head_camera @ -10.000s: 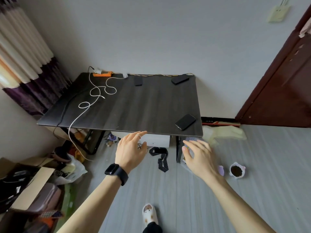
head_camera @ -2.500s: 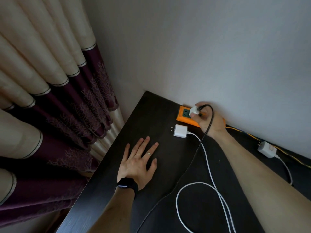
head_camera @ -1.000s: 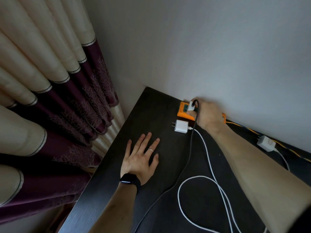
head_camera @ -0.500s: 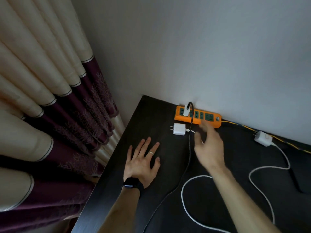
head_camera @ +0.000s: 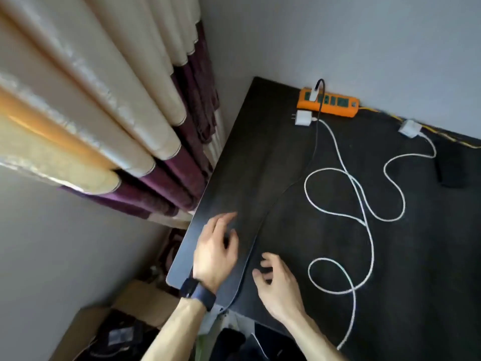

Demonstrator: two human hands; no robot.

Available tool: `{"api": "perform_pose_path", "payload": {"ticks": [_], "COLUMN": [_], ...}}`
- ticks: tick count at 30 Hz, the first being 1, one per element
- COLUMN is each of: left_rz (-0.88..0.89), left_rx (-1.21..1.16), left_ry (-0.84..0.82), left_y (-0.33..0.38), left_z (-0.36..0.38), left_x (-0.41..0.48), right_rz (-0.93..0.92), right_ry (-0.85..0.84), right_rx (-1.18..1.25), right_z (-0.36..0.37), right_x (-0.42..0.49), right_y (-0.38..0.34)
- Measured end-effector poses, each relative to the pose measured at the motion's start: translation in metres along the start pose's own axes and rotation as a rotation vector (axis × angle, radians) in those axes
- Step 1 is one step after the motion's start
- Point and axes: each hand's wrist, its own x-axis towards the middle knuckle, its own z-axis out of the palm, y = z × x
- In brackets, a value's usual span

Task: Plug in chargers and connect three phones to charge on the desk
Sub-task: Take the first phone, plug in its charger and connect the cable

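Observation:
An orange power strip (head_camera: 338,104) lies at the back of the dark desk (head_camera: 260,157) against the wall. One white plug (head_camera: 314,94) with a black cable (head_camera: 260,227) sits in its left socket. A white charger (head_camera: 303,118) lies unplugged in front of the strip, its white cable (head_camera: 364,222) looping over the desk. A second white charger (head_camera: 410,128) lies to the right with its own white cable. A dark phone (head_camera: 451,169) rests at the right edge. My left hand (head_camera: 216,252) and my right hand (head_camera: 277,282) hover near the front left corner, either side of the black cable, holding nothing.
Cream and purple curtains (head_camera: 125,121) hang left of the desk. A cardboard box (head_camera: 114,327) with dark items stands on the floor below the desk's corner. A yellow cord (head_camera: 442,136) runs along the wall behind the strip.
My right hand let go of the plug, now seated in the strip, and drew back to the front of the desk. My left hand lifted off the desk. The view pulled back.

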Motion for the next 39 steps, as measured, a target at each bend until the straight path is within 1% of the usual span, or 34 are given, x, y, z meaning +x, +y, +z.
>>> {"api": "perform_pose_path", "payload": {"ticks": [2,4,6,8,10,13,15,17,18,19,21,22,24,27,28,29,30,32,34,35,36,37,38,39], "left_rz": [-0.168,-0.341,-0.48,-0.571,-0.589,-0.548,-0.514,-0.429,-0.384,-0.344,-0.273,-0.243,-0.238,-0.221,-0.214,-0.211,-0.229,-0.356,-0.514,-0.572,-0.617,-0.641,-0.653,-0.66], "left_rx": [-0.035,-0.074,-0.098,-0.078,-0.035,0.051,0.11,0.213,0.262,0.296,0.326,0.322,0.244,0.161,0.129,0.063,-0.055,-0.422,-0.819,-0.959,-1.06,-1.112,-1.129,-1.124], "left_ry": [0.082,0.113,0.065,-0.068,-0.226,-0.447,-0.552,-0.65,-0.689,-0.717,-0.738,-0.737,-0.713,-0.666,-0.641,-0.615,-0.581,-0.523,-0.5,-0.487,-0.478,-0.476,-0.471,-0.455], "left_y": [-0.027,-0.055,-0.081,-0.103,-0.118,-0.124,-0.12,-0.118,-0.117,-0.116,-0.113,-0.111,-0.112,-0.111,-0.106,-0.095,-0.078,-0.039,-0.001,0.015,0.03,0.041,0.05,0.055], "left_z": [-0.017,-0.025,-0.028,-0.026,-0.024,-0.021,-0.019,-0.02,-0.019,-0.018,-0.019,-0.021,-0.029,-0.057,-0.069,-0.083,-0.097,-0.122,-0.139,-0.143,-0.146,-0.146,-0.145,-0.143], "left_x": [-0.067,-0.128,-0.173,-0.198,-0.207,-0.2,-0.189,-0.183,-0.18,-0.179,-0.181,-0.184,-0.192,-0.204,-0.206,-0.207,-0.207,-0.201,-0.19,-0.184,-0.179,-0.175,-0.171,-0.167], "right_rz": [0.107,0.174,0.193,0.196,0.217,0.251,0.253,0.24,0.242,0.249,0.222,0.201,0.202,0.265,0.273,0.279,0.279,0.235,0.137,0.095,0.059,0.025,-0.006,-0.022], "right_ry": [-0.117,-0.182,-0.175,-0.122,-0.058,0.012,0.017,-0.009,-0.028,-0.055,-0.107,-0.089,0.007,0.201,0.23,0.223,0.173,0.004,-0.232,-0.371,-0.499,-0.597,-0.655,-0.671], "right_rx": [-0.085,-0.155,-0.246,-0.332,-0.385,-0.438,-0.469,-0.506,-0.483,-0.405,-0.174,-0.087,0.047,0.371,0.458,0.522,0.566,0.562,0.517,0.506,0.501,0.478,0.457,0.455], "right_z": [0.024,0.046,0.068,0.085,0.097,0.103,0.101,0.102,0.101,0.098,0.094,0.087,0.069,0.037,0.029,0.023,0.021,0.023,0.034,0.041,0.048,0.053,0.057,0.057], "right_x": [-0.024,-0.045,-0.061,-0.068,-0.068,-0.064,-0.062,-0.067,-0.069,-0.071,-0.074,-0.077,-0.082,-0.091,-0.097,-0.105,-0.114,-0.14,-0.169,-0.185,-0.2,-0.213,-0.223,-0.233], "right_y": [0.003,0.007,0.006,0.002,-0.005,-0.012,-0.014,-0.013,-0.011,-0.01,-0.006,-0.004,-0.005,-0.003,-0.003,-0.005,-0.008,-0.017,-0.027,-0.033,-0.038,-0.043,-0.046,-0.049]}}
